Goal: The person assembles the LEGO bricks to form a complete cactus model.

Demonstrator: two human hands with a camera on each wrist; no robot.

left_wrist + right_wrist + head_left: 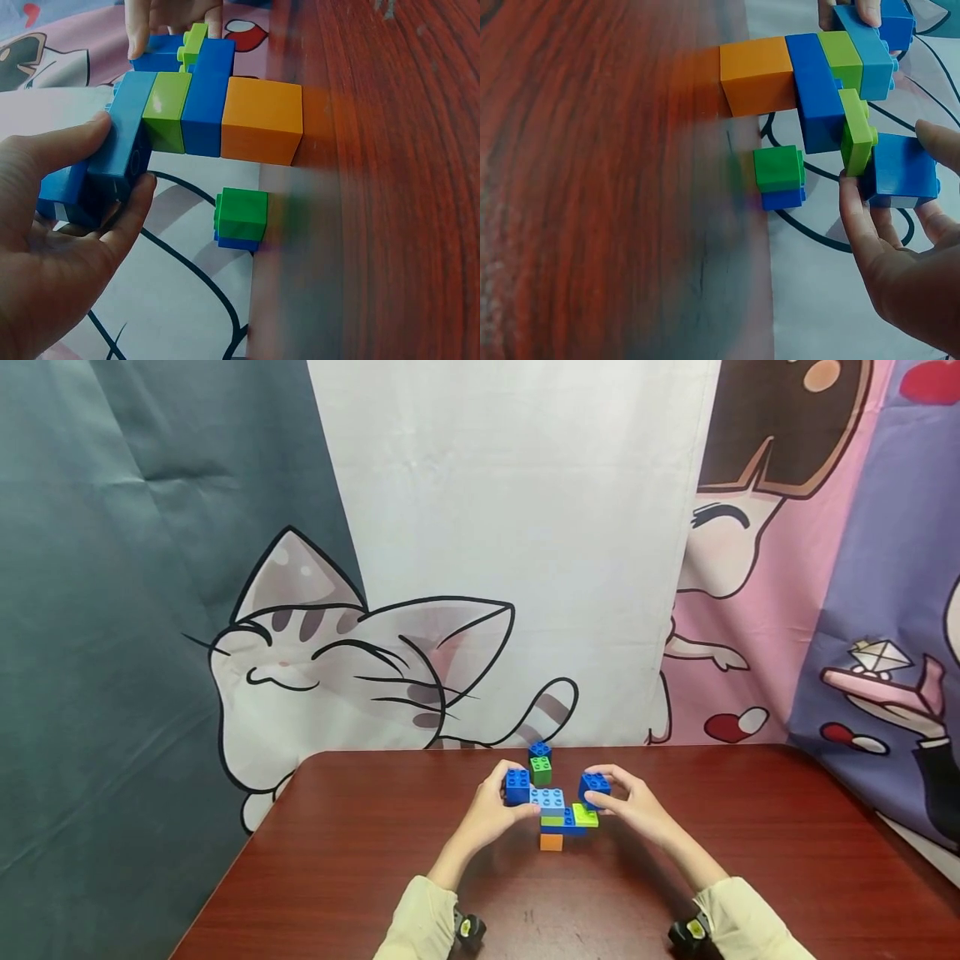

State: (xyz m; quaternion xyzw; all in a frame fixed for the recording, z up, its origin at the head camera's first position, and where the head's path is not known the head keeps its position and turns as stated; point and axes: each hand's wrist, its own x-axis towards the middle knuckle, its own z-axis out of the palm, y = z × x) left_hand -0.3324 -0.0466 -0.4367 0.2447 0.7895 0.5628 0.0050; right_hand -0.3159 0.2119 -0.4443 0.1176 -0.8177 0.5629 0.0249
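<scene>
A stack of toy building bricks stands on the table. At its bottom is an orange brick [551, 842], then a long blue brick [814, 97], a lime brick [165, 112] and a light blue brick [547, 801]. My left hand [486, 814] holds the stack's left side, thumb on the light blue brick, fingers around a dark blue brick [517, 786] beside it. Between thumb and fingers, my right hand [907, 277] pinches another blue brick [904, 169]. That brick is right at the studs of a thin lime brick [855, 135]; whether they are joined, I cannot tell.
Behind the stack are a green brick [541, 770] and a blue brick [539, 750], near the far edge of the brown table [337, 860]. A printed cloth [480, 527] with a cartoon cat hangs beyond that edge.
</scene>
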